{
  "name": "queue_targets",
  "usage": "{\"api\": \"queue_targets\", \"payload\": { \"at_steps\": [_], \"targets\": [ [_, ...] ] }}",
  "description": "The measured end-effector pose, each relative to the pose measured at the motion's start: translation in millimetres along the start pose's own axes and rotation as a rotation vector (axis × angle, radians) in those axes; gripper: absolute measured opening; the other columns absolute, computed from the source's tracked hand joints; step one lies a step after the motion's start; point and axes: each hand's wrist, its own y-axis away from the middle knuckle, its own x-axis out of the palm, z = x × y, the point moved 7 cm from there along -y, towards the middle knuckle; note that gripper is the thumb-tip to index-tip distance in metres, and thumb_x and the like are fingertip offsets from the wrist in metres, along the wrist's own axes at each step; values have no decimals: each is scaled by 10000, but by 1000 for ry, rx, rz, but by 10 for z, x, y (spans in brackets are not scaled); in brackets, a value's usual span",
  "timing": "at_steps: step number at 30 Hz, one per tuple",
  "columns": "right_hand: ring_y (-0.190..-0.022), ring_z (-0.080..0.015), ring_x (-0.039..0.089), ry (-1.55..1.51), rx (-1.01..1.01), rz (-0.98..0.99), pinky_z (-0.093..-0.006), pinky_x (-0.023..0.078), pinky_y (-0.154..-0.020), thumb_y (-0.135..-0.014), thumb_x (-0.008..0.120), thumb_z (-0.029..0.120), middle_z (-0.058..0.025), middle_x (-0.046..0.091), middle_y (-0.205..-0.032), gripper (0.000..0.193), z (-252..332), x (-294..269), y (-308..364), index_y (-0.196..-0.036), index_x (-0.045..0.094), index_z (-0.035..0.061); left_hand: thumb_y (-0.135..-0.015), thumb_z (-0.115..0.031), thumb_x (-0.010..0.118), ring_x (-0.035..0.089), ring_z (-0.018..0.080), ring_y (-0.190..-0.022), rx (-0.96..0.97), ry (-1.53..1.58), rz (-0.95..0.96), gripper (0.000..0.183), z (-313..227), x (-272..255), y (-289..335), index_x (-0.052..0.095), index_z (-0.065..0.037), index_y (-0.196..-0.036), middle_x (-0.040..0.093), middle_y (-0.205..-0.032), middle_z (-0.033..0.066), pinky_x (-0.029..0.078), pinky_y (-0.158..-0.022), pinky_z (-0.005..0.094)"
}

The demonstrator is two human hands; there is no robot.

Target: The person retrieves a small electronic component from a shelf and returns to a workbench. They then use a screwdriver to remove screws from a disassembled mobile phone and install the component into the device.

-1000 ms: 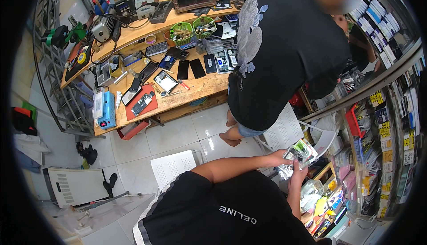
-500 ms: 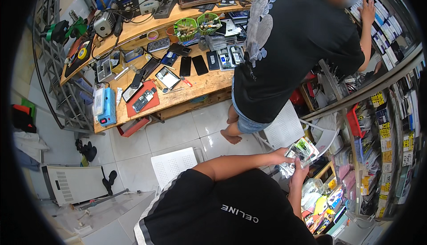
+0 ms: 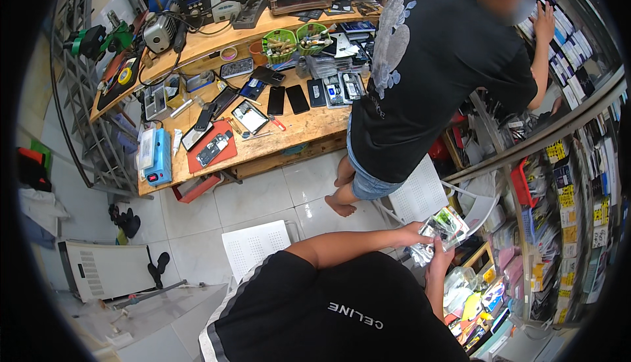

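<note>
Both of my hands grip a bundle of clear plastic packets [image 3: 448,225] in front of me, to the right. A green and white printed piece shows at the top of the bundle, and silvery crinkled plastic hangs below. My left hand [image 3: 413,234] pinches the bundle at its left edge, fingers closed. From below, my right hand [image 3: 441,257] holds the lower right part with the thumb up against the plastic. What lies inside the packets is too small to make out. A white perforated chair [image 3: 418,191] stands just beyond them.
Ahead, a wooden workbench [image 3: 289,140] carries phones, tools and an opened phone on a red mat [image 3: 211,153]. A person in a black shirt [image 3: 453,53] stands at the right shelves [image 3: 568,46]. Another white chair [image 3: 257,243] is at left; packets fill a bin [image 3: 470,309] at lower right.
The view has shifted slightly. My hands keep hold of the packets in nearly the same place, and the other person still reaches to the shelf.
</note>
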Motion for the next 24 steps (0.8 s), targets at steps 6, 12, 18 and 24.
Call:
{"api": "queue_targets", "payload": {
  "at_steps": [6, 12, 18, 24],
  "targets": [
    [-1146, -228, 622, 31, -24, -4, -357, 487, -1002, -964, 660, 28, -133, 621, -1301, 483, -51, -18, -37, -1406, 472, -15, -943, -139, 730, 649, 163, -1070, 15, -10, -22, 424, 12, -41, 26, 607, -15, -1330, 706, -1197, 82, 516, -946, 324],
    [-1123, -228, 633, 33, -15, 13, -354, 495, -991, -964, 662, 33, -131, 636, -1276, 471, -75, -28, -33, -1397, 484, -22, -939, -153, 742, 649, 157, -1068, 9, -28, -32, 413, -39, -37, 77, 623, -12, -1308, 709, -1190, 80, 514, -949, 321],
    [-1132, -226, 628, 3, 0, -9, -355, 493, -992, -967, 661, 35, -134, 636, -1278, 465, -78, -79, -9, -1395, 488, -30, -935, -170, 756, 658, 147, -1032, -9, -22, -15, 385, 37, 7, 27, 647, -11, -1268, 725, -1149, 74, 522, -930, 324],
    [-1137, -223, 616, -14, 39, -36, -352, 485, -985, -967, 667, 41, -137, 627, -1296, 469, -55, -197, -45, -1395, 490, -26, -934, -174, 759, 668, 153, -1011, -103, -39, -37, 374, 97, 51, -89, 662, -9, -1256, 729, -1131, 76, 528, -913, 316]
  ]
}}
